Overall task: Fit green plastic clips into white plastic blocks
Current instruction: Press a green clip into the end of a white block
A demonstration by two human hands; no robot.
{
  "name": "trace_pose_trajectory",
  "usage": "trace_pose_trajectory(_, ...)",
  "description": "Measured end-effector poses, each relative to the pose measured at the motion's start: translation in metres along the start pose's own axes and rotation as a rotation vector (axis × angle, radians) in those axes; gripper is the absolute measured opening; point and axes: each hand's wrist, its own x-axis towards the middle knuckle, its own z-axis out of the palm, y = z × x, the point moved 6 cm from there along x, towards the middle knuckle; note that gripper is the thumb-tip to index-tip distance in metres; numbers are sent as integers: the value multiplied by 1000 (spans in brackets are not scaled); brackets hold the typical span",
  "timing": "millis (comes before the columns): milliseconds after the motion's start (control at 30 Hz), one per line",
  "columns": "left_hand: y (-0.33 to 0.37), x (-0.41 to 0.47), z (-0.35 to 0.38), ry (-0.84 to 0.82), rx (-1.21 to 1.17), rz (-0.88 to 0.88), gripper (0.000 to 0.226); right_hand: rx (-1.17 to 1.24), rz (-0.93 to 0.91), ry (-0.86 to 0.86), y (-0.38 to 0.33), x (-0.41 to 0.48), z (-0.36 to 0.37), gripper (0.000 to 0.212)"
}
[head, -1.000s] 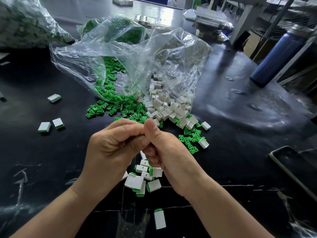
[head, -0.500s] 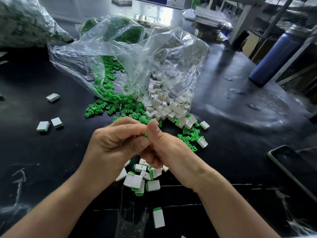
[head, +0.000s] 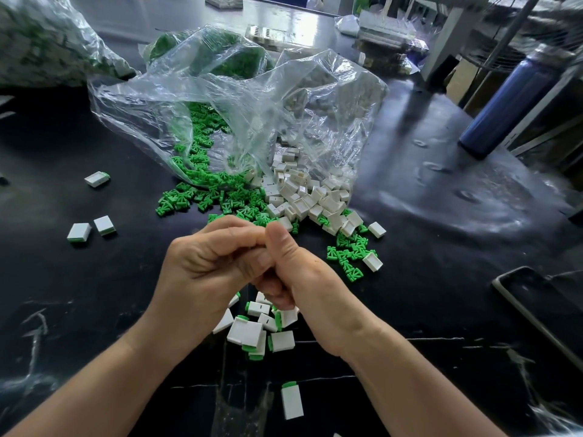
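our left hand (head: 205, 266) and right hand (head: 303, 279) are curled and pressed together above the tabletop (head: 94, 294); we cannot tell what they grip. just under them lies a small heap of fitted blocks (head: 249, 334). farther away, loose green clips (head: 217, 197) and white blocks (head: 303, 200) spill from a clear bag (head: 252, 102).

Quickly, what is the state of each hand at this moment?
Left hand: fingers curled tight; any held part is hidden, cannot be told.
Right hand: fingers curled against the left hand; held part hidden too.
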Motion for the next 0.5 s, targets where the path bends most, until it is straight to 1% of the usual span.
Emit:
trace_pose_trajectory(67, 2, 0, 0, -5, -14, -18, 29, 9, -2, 4, -2, 1, 1, 42)
trace_pose_trajectory(100, 2, 0, 0, -8, -14, -27, 31, 15, 13, 14, 0, 2, -1, 47)
trace_pose_trajectory(167, 2, 1, 1, -15, -3, -45, 36, 22, 93, 38, 10, 4, -5, 66)
trace_pose_trajectory(200, 1, 1, 1, -8, 9, -55, 33, 27, 134, 48, 14, 4, -7, 73)
trace_pose_trajectory(233, -1, 1, 1, 0, 18, -67, 25, 40, 163, 51, 18, 4, -8, 73)
trace_pose_trajectory(267, -2, 1, 0, 5, 24, -86, 19, 70, 182, 58, 19, 5, -8, 67)
trace_pose_trajectory(300, -4, 2, 1, 3, 20, -108, 17, 90, 193, 65, 20, 5, -9, 64)
trace_pose_trajectory(400, -4, 2, 3, -13, -31, -173, 28, 125, 211, 109, 18, 3, -12, 52)
trace_pose_trajectory(500, -3, 3, 3, -6, -37, -184, 29, 94, 219, 107, 19, 2, -12, 52)
